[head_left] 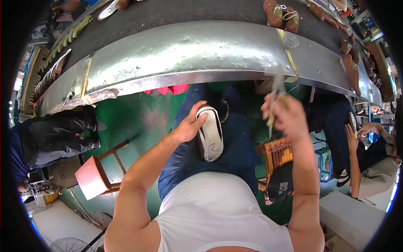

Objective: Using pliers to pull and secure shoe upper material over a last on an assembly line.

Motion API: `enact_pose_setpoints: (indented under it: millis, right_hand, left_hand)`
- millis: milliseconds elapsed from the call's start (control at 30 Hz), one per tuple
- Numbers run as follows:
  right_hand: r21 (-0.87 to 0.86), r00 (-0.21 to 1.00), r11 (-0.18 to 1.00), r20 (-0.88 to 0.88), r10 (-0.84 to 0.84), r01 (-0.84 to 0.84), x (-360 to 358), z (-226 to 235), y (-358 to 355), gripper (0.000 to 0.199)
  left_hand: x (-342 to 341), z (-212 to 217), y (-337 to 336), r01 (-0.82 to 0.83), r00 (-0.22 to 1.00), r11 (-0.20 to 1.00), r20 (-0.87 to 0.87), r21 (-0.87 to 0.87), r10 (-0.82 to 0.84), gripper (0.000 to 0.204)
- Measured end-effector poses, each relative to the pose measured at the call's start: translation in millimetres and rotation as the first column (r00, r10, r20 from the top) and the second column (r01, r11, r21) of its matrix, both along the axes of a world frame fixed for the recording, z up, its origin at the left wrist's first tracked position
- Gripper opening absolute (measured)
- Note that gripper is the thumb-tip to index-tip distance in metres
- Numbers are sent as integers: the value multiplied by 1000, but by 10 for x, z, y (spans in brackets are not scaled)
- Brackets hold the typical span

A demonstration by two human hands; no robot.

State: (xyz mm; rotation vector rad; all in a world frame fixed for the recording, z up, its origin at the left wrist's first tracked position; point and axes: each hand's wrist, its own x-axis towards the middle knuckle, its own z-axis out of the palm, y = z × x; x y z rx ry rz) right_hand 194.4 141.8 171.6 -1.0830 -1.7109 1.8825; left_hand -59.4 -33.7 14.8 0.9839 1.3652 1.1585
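**A:** Two hands at work, one shoe between them. Where does it sit?

**B:** The shoe (210,133) lies sole-up on the person's lap, over the blue trousers, just below the near edge of the long metal counter (180,54). Its pale outsole faces the camera, toe end toward the counter.

**A:** And the left hand?

**B:** The left hand (189,125) is curled round the shoe's left side, thumb over the top rim of the sole and fingers behind it, holding it firm.

**B:** The right hand (285,115) is raised, well apart from the shoe and off to its right, closed round a thin brush-like tool (275,90). The tool is blurred, so I cannot tell its exact kind, only that its tip points up toward the counter's near edge.

**A:** So which step would you call this?

**B:** My judgement: between strokes on the sole. The shoe is steadied and the tool is lifted clear.

**A:** What would the next move ask for?

**B:** Bringing the tool's tip down and left to the sole, with the left hand keeping the shoe flat and its thumb out of the way.

**A:** Anything else around?

**B:** Brown shoes (282,14) stand along the counter's far side, a red stool (93,176) is on the green floor to the left, and another person (369,155) sits to the right.
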Motion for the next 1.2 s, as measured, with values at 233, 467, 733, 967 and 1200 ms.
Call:
enact_pose_setpoints:
  millis: [233,467,733,967,1200]
  right_hand:
    - [-319,897,880,154,414,-352,-43,-875,-781,24]
    - [-88,862,877,158,481,-473,-207,-902,-653,16]
    - [97,800,839,377,468,-536,-371,-1085,-572,25]
    - [432,822,729,473,318,-531,-246,-1125,-632,24]
    - [-86,563,703,535,630,-706,-201,-721,-378,24]
  left_hand:
    - [49,-233,75,9,977,998,212,60,-22,53]
    - [54,-110,57,-22,999,995,-42,97,26,51]
    - [75,-125,59,-140,988,984,-45,108,145,43]
    - [26,-156,65,-118,986,970,-89,213,139,42]
    - [74,-149,140,-196,978,980,80,27,193,41]
